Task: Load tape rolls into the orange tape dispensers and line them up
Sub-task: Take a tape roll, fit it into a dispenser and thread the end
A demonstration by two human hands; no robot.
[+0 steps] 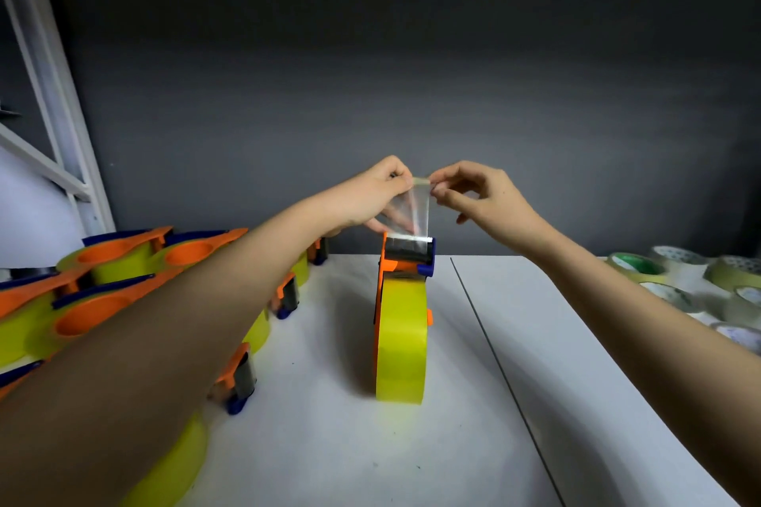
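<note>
An orange tape dispenser [405,259] stands on edge in the middle of the white table [556,362], with a yellow-green tape roll [401,342] loaded in it. A clear strip of tape [414,210] rises from its cutter end. My left hand [370,198] pinches the strip's top left corner. My right hand [477,198] pinches the top right corner. Both hands are above the far end of the dispenser.
Several loaded orange dispensers [115,284] lie flat in rows at the left, partly hidden by my left forearm. Loose tape rolls [675,276] lie at the right edge. A seam [494,362] runs down the table. A white frame [53,115] stands at the back left.
</note>
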